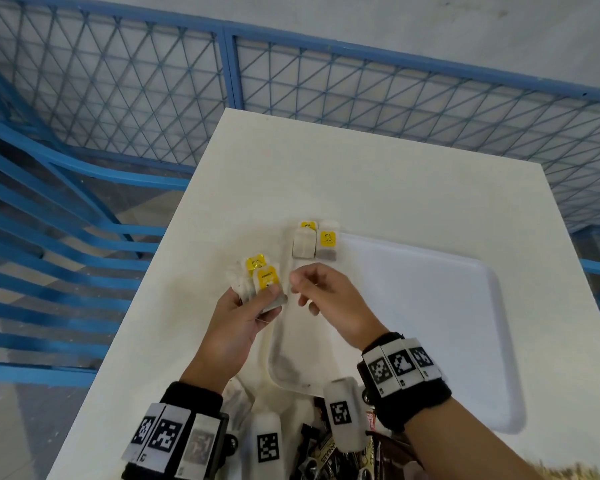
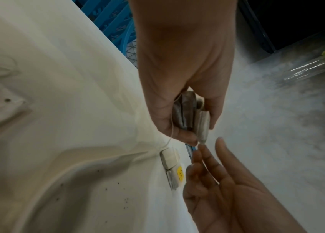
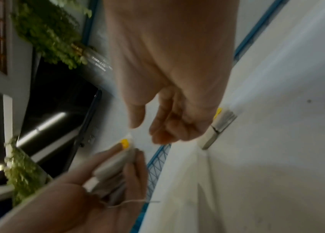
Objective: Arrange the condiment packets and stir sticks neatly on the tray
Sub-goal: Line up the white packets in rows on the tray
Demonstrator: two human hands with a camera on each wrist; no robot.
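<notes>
A blue mesh fence [image 1: 125, 98] is seen behind a white bench [image 1: 378, 188], with a pale wall beyond it. On the bench a white tray [image 1: 465, 306] is laid toward the right side, its rounded near corner lying between the two forearms in the head view. At the tray's far left corner two packets [image 1: 314, 241] with yellow tags are set side by side, touching each other, their tags toward the far edge.

A bunch of similar packets [image 1: 260, 282] is held above the bench, just left of the tray, by the left hand [image 1: 243, 317]; its fingers are curled round the bunch and the thumb is pressed on the front packet, as the left wrist view also shows. A thin string is seen trailing from the bunch in both wrist views.

The right hand [image 1: 329, 299] is held just beside the bunch, over the tray's left edge. Its fingers [image 1: 300, 280] are loosely curled with thumb and forefinger brought narrow toward the bunch; whether a string or a packet edge is pinched between them cannot be told, since the wrist views are blurred there.

Black wristbands with square printed markers are worn on both wrists. Near the bench's front edge, below the hands, a heap of dark sachets [image 1: 326, 455] is partly seen.
</notes>
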